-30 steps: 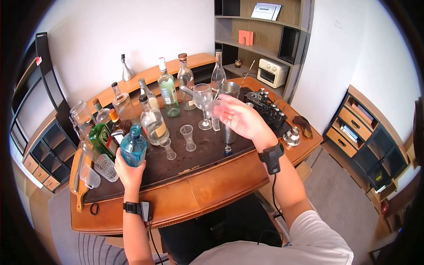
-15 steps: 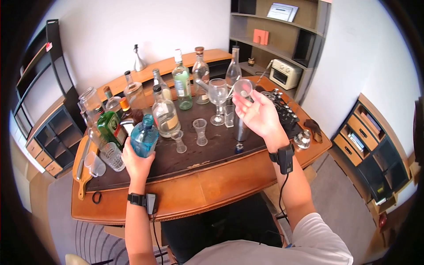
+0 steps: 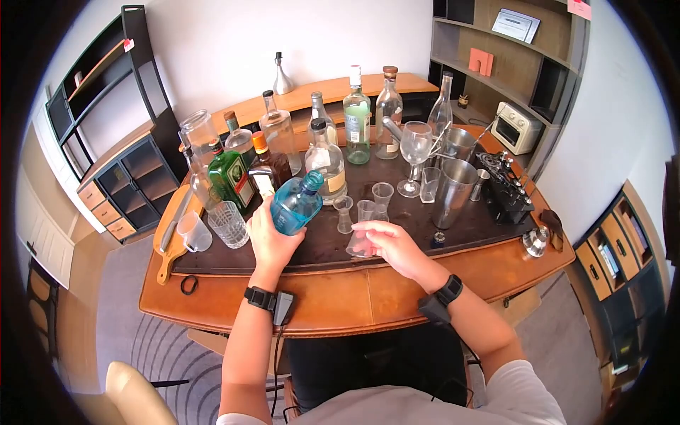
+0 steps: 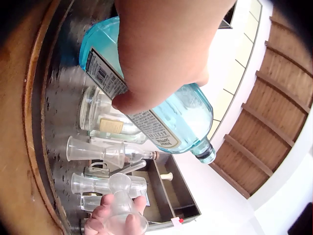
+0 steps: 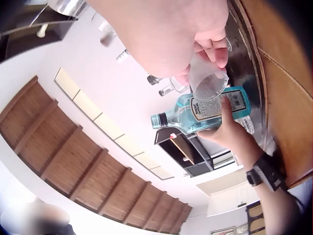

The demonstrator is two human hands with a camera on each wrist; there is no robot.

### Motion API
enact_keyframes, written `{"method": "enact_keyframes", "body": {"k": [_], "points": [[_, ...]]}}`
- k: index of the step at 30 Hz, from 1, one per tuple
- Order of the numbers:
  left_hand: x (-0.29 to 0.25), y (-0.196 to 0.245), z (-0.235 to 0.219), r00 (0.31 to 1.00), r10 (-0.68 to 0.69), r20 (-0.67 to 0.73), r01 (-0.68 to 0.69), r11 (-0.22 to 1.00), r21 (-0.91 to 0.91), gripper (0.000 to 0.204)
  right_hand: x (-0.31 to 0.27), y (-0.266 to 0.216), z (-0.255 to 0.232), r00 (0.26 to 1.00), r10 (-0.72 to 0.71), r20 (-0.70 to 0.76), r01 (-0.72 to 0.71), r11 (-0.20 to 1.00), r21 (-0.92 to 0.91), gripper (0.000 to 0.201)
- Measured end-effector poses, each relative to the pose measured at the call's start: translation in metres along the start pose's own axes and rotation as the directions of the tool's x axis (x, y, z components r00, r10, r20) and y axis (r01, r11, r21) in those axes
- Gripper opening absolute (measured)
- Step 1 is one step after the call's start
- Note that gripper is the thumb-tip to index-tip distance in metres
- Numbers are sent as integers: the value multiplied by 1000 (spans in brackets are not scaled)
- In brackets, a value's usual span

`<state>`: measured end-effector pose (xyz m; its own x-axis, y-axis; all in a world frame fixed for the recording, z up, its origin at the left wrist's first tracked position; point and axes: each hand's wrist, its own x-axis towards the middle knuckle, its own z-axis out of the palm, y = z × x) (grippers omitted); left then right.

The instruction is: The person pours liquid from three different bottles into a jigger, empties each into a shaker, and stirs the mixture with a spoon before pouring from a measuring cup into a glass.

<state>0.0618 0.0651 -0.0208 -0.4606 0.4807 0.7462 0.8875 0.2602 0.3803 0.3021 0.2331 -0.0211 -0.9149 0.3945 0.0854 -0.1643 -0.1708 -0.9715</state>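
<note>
Left hand [image 3: 273, 243] fingers clamp a tilted translucent-blue glass bottle [image 3: 294, 207] round its body, likely leaving the neck clear, right hand [image 3: 395, 249] fingers pinch a clear hourglass-shaped jigger [image 3: 359, 246], probably keeping its rims unblocked, both above the brown bench [image 3: 333, 301].

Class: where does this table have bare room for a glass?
Bare: the brown front border between the wristbands, and the dark mat between the black rack and that border. Crowded: left of the held blue bottle, with tumbler, mug and cutting board packed close.
</note>
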Motion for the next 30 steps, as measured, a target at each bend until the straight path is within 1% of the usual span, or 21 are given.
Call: {"method": "enact_keyframes", "body": {"k": [1, 2, 3, 5, 6, 8, 9, 10, 11, 12, 15, 19, 22, 25, 28, 30], "points": [[0, 0, 0, 1000, -1, 12, 1, 1000, -1, 102, -1, 2, -2, 1000, 31, 5, -31, 993, 111, 36], [1, 1, 0, 1000, -1, 23, 1, 1000, -2, 102, -2, 1, -4, 999, 37, 6, -37, 988, 148, 37], [1, 2, -1, 999, 0, 33, 1, 1000, -4, 102, -2, 2, -6, 1000, 27, 1, -27, 989, 148, 36], [1, 6, -3, 1000, 19, 11, -19, 1000, 9, 100, -2, 2, -8, 1000, 2, -7, -1, 989, 147, 34], [1, 7, -4, 1000, 29, 2, -29, 999, 16, 100, -3, 3, -6, 998, -48, -30, 48, 999, 14, 33], [2, 7, -4, 997, 73, -23, -72, 997, 32, 96, -7, -1, 8, 987, -153, -54, 135, 958, -253, 34], [3, 6, -4, 995, 96, -36, -95, 995, 40, 95, -7, 1, 9, 960, -279, -19, 244, 869, -431, 35], [4, 5, -4, 990, 133, -47, -130, 990, 61, 93, -8, 4, 10, 919, -392, 40, 339, 735, -588, 35], [5, 4, -5, 984, 169, -59, -164, 983, 83, 91, -9, 5, 12, 866, -485, 119, 413, 562, -717, 36], [6, 3, -5, 976, 205, -71, -197, 975, 106, 90, -11, 4, 15, 872, -467, 147, 429, 585, -688, 36], [9, 8, -10, 960, 268, -85, -254, 955, 152, 79, -11, 8, 13, 853, -475, 217, 453, 465, -761, 37], [10, 8, -13, 947, 309, -86, -284, 933, 222, 75, -17, -2, 15, 884, -418, 211, 400, 442, -803, 38], [11, 7, -15, 936, 339, -97, -303, 914, 271, 73, -16, 1, 14, 877, -425, 225, 402, 393, -827, 37], [11, 5, -17, 921, 375, -109, -328, 894, 305, 70, -16, 4, 12, 858, -460, 228, 413, 356, -838, 41], [11, 6, -18, 913, 391, -114, -340, 885, 317, 69, -16, 5, 13, 885, -425, 191, 373, 401, -837, 34], [11, 7, -19, 910, 400, -110, -346, 878, 330, 69, -16, 7, 13, 888, -417, 193, 363, 380, -851, 33]]}}
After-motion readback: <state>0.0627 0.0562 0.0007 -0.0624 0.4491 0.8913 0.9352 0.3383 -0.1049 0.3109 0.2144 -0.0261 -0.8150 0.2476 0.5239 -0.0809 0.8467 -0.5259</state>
